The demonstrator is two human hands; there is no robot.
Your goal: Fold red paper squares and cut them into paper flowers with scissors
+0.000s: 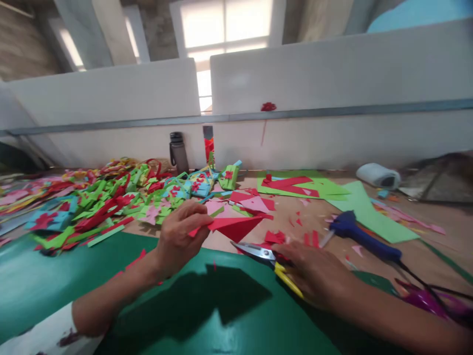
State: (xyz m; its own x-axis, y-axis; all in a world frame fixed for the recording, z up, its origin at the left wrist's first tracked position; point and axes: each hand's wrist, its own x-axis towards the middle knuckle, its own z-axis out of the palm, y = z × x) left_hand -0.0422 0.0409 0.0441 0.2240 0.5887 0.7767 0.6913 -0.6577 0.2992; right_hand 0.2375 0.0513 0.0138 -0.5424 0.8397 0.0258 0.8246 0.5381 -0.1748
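My left hand [184, 235] pinches one end of a folded piece of red paper [236, 226], which points to the right above the green mat [173, 296]. Closed around yellow-handled scissors [264, 253] is my right hand [310, 268]. The scissor blades look nearly together and point left, just below the red paper and apart from it. Part of the yellow handle is hidden by my right fingers. Red paper scraps [275, 238] lie behind the blades, and pink paper [223, 210] lies behind the red piece.
Piled paper bags and strips [99, 197] spread over the left. A blue glue gun [364, 239] with a cord and purple scissors [424, 298] lie at right. Green sheets [384, 212], a dark bottle [179, 152] and a white roll [377, 175] are farther back, before a white partition [332, 74].
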